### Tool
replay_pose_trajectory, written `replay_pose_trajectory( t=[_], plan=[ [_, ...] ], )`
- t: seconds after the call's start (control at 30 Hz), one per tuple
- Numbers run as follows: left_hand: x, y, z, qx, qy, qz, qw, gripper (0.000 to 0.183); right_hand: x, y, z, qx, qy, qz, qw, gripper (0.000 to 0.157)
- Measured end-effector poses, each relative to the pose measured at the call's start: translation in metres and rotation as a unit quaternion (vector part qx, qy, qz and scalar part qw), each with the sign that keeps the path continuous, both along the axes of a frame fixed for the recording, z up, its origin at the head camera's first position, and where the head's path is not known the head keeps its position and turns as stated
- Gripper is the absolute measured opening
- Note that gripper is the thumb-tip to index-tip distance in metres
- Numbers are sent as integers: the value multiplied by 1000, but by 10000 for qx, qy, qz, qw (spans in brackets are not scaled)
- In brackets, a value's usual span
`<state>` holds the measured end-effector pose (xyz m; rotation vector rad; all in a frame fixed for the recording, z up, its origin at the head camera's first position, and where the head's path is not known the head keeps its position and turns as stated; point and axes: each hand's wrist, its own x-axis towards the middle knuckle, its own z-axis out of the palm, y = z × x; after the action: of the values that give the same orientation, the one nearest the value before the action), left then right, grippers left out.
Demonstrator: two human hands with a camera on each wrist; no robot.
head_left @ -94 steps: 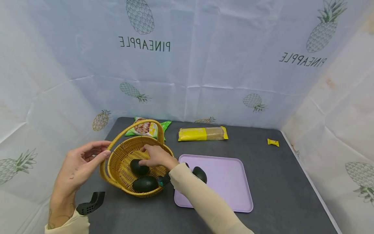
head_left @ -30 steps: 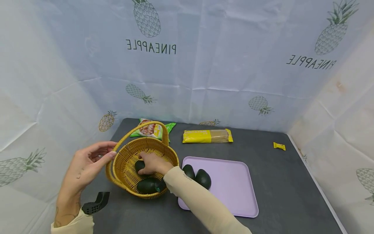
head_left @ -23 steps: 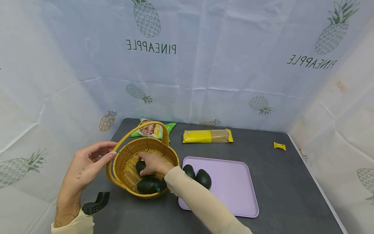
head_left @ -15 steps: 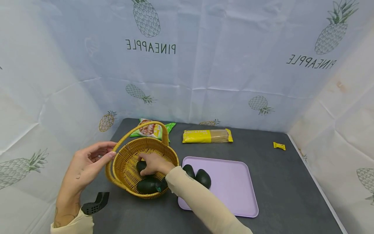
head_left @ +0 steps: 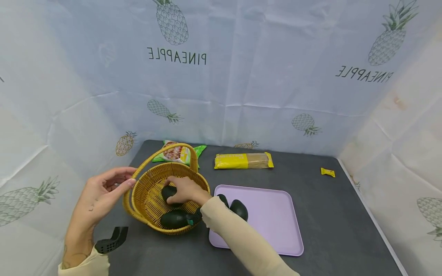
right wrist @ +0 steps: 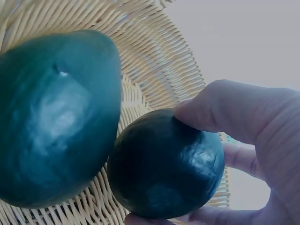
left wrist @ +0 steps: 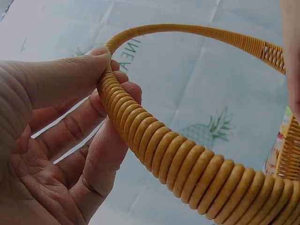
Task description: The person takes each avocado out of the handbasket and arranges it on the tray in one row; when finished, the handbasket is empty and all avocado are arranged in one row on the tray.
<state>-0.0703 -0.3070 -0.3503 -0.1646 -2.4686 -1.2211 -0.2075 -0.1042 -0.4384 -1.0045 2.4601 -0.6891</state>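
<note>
Basket: a yellow woven basket (head_left: 149, 188) stands at the table's left, its right rim just beside the tray's left edge.
Handle: the left hand (head_left: 99, 194) pinches the arched handle (head_left: 152, 157) on its left side.
Fruit in hand: the right hand (head_left: 186, 189), reaching in over the right rim, grips a dark green fruit (head_left: 168, 191) inside the basket; whether it is lifted is unclear.
Room in the basket: woven floor shows left of and behind this fruit; a second fruit (head_left: 173, 219) lies close on the near side.
Tray: the right sleeve (head_left: 241, 235) crosses the left part of a lilac tray (head_left: 272, 214) holding two more fruits (head_left: 239, 209).
Back edge: a green packet (head_left: 171, 154) and a yellow packet (head_left: 243, 161).
Left wrist view only: the thumb and fingertips meeting the handle's coiled wrapping.
Right wrist view only: glossy highlights, the thumb over the gripped fruit, fingers along its far side.
</note>
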Motion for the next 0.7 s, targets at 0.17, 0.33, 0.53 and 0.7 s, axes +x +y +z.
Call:
replay_pose_trajectory(
  t=[0.17, 0.33, 0.53, 0.7],
  plan=[
    [0, 0, 0, -41, 37, 38, 10000, 25, -2, 7, 4, -239, -4, -32, 9997, 50],
    [0, 0, 0, -47, 10, 37, 10000, 26, -4, 15, 10, -506, 31, 17, 9987, 51],
    [0, 1, 0, -72, 33, 62, 9999, 25, -6, 28, 17, -774, -59, -113, 9969, 51],
    [1, 1, 0, -48, 20, 50, 10000, 26, -4, 40, 22, -938, -254, -306, 9948, 52]
  ],
)
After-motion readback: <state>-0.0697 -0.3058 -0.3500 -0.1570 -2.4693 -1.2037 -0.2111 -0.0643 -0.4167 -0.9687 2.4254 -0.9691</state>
